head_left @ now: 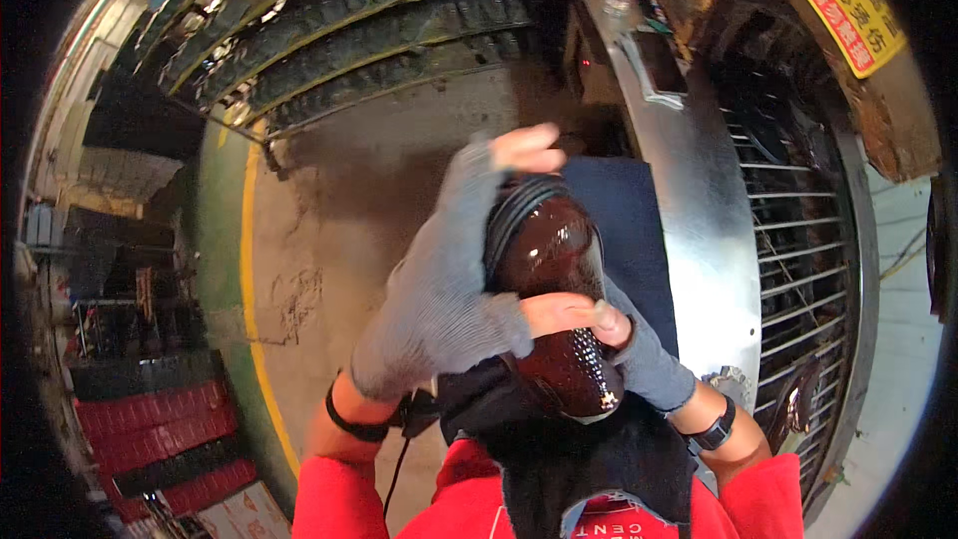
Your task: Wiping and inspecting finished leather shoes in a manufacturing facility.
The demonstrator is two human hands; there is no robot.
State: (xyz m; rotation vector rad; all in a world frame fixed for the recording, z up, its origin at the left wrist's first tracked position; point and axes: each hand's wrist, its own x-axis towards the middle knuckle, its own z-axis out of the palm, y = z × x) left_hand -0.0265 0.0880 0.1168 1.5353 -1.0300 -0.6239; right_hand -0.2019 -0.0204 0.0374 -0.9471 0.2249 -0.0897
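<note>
A glossy dark brown shoe-shaped piece [544, 255] stands nearly upright in front of my chest. A black ridged edge runs around its upper left, and a dotted texture shows lower down. My left hand [449, 260], in a grey fingerless glove, is along its left side. Its fingers stretch out past the top, slightly blurred, while its thumb lies across the narrow middle. My right hand [639, 344], gloved the same way, grips the piece from the right with its thumb at the edge. The other right fingers are hidden behind it.
A metal counter [709, 240] runs along my right, beside a barred rack [803, 279]. A dark blue panel [629, 230] is just beyond the piece. Shelves [389, 10] with rows of dark items stand ahead. Red crates [155, 429] sit at lower left.
</note>
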